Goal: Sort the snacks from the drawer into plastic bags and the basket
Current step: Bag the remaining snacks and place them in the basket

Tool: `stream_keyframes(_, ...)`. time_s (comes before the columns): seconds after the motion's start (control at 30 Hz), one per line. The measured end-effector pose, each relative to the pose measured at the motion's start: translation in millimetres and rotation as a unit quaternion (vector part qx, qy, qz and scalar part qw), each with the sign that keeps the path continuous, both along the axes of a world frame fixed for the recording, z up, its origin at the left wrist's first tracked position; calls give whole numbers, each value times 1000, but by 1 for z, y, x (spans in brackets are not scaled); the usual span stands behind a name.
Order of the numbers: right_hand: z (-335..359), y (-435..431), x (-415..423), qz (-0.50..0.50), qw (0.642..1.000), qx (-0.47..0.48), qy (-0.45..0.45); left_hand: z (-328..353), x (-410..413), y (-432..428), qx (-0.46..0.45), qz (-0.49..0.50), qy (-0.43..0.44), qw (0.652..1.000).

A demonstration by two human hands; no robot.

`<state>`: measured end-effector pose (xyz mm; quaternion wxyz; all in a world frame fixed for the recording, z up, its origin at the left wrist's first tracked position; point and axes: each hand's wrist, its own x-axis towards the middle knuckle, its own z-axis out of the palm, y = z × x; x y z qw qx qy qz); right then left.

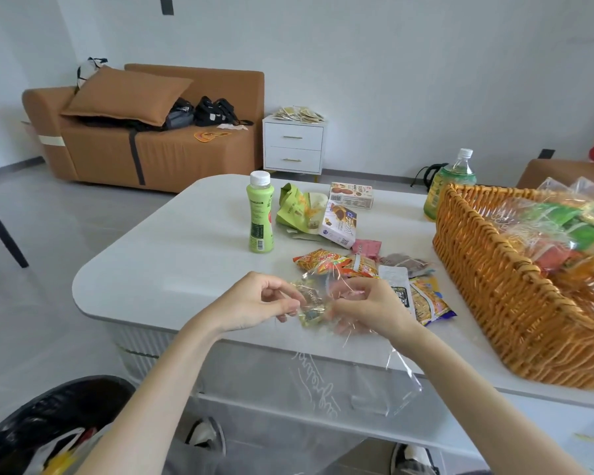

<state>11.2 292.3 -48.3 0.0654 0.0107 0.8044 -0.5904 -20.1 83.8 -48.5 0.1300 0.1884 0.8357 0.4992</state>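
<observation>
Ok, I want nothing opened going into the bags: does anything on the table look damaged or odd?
The green pouch right of the green bottle lies crumpled and gaping, so it seems already opened. Nothing looks spilled.

The single head-worn view looks forward and down, close over the white table (172, 241) edge, toward the far wall.

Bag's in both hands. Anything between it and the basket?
Only flat things: a white packet and a yellow packet lie on the table between the right hand and the basket. The clear plastic bag, pinched by the left hand and right hand, likely passes over them; the basket's near wall needs a lift.
</observation>
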Motion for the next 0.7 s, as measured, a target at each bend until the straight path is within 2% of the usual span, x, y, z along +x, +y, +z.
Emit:
stream_keyframes(0.13, 0, 13, -2, -1, 1000, -18, -17, -1, -2, -5, -25, -1, -9, 1000)
stream_keyframes(0.2, -1, 16, 0, 44, 997, -48, -48, -1, -1, -3, -33, -1, -10, 999)
stream_keyframes(0.3, -3, 14, 1, 74, 996, -28, -40, -1, 3, 4, -20, -5, -36, 999)
stream_keyframes(0.37, -3, 16, -3, -11, 998, -67, -14, 0, 4, -1, -24, 14, -51, 998)
stream_keyframes(0.47, 0, 30, -12, -171, 976, -130, 30, -1, -2, -24, -55, 67, -43, 995)
stream_keyframes(0.53, -2, 38, -18, -228, 961, -151, 44, -2, -5, -36, 2, 138, -46, 989)
stream_keyframes(0.6, -6, 38, -22, -248, 954, -167, 41, -1, -7, -36, 126, 201, -71, 969)
stream_keyframes(0.7, -10, 31, -26, -247, 950, -191, 19, 5, -6, -29, 269, 212, -110, 933)
